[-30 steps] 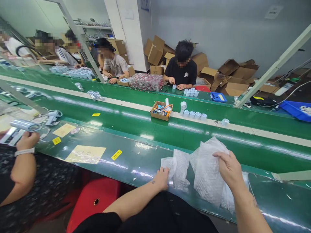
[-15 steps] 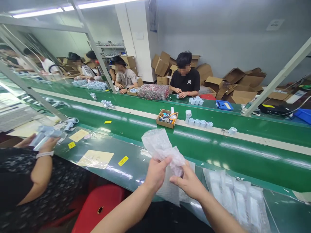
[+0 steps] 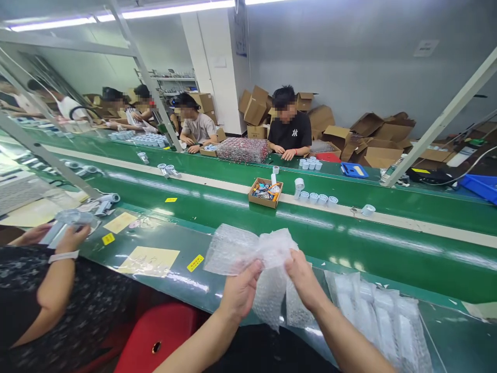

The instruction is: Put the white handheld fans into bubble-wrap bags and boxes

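A clear bubble-wrap bag (image 3: 231,252) is stretched sideways between my two hands above the near bench. My left hand (image 3: 241,291) pinches its lower middle, thumb on top. My right hand (image 3: 305,280) is closed on its right end; some fingertips are hidden behind the plastic. Below them, more bubble-wrap sheets or bags (image 3: 268,296) lie on the bench. To the right of my right hand rests a row of several pale blue parts in bubble wrap (image 3: 382,316), side by side.
A person at my left holds pale plastic parts (image 3: 70,223). A red stool (image 3: 166,331) stands between us. Across the green conveyor (image 3: 217,207) sit a carton of small parts (image 3: 264,194) and several white cylindrical pieces (image 3: 318,199). More people work along the far side. Metal posts (image 3: 446,114) frame the line.
The bubble-wrap bag has gone from bunched and upright to spread out sideways to the left. My right hand has turned and taken its right end. The neighbour's parts have tilted.
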`<state>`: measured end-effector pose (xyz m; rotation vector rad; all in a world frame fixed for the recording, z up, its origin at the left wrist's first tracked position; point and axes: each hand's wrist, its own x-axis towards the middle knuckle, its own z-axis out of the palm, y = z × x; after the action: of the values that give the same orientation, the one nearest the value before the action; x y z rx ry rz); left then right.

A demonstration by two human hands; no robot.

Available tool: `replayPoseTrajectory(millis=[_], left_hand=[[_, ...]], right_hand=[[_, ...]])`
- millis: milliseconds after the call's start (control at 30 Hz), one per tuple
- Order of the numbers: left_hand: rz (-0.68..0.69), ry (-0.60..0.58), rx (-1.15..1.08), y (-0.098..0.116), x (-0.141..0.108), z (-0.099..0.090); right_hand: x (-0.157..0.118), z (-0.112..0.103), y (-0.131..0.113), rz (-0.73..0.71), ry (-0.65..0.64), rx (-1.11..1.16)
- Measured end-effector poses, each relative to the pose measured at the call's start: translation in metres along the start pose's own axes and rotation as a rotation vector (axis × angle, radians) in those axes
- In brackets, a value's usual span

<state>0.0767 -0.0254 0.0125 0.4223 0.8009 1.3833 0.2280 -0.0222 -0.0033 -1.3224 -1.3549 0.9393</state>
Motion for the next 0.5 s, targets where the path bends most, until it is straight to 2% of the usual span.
replayPoseTrajectory(millis=[67,100,167,200,233,300,333,367,433,467,500], left_hand=[[-0.070,-0.095,0.049,-0.010,-0.006,0.001],[-0.147,-0.146,0.100,-0.010,-0.006,-0.003],[-0.307,-0.223,0.284,0.001,0.004,-0.015],[-0.317,-0.202,0.385,0.010,0.014,-0.021],[-0.269,-0.167,0.489,0.019,0.025,-0.023],[0.065,0.004,0.595,0.033,0.047,-0.014],[0.207,0.002,0.657,0.034,0.055,-0.003],[0.274,-0.089,0.743,0.032,0.061,0.012],[0.232,-0.413,0.924,0.019,0.066,0.044],[0.182,-0.534,0.970,0.011,0.068,0.058],[0.155,-0.585,0.974,0.003,0.070,0.068]], right_hand=[[0.002,0.002,0.000,0.033,0.042,0.068],[0.006,-0.004,0.001,0.062,0.086,0.101],[0.014,-0.029,-0.001,0.091,0.198,0.065],[0.017,-0.044,-0.004,0.089,0.244,-0.015],[0.020,-0.059,-0.008,0.072,0.266,-0.133],[0.024,-0.082,-0.022,-0.001,0.186,-0.363],[0.024,-0.088,-0.030,-0.046,0.099,-0.432],[0.024,-0.090,-0.037,-0.089,0.005,-0.461],[0.023,-0.092,-0.046,-0.147,-0.109,-0.446],[0.022,-0.095,-0.047,-0.148,-0.108,-0.431],[0.019,-0.101,-0.046,-0.128,-0.077,-0.424]])
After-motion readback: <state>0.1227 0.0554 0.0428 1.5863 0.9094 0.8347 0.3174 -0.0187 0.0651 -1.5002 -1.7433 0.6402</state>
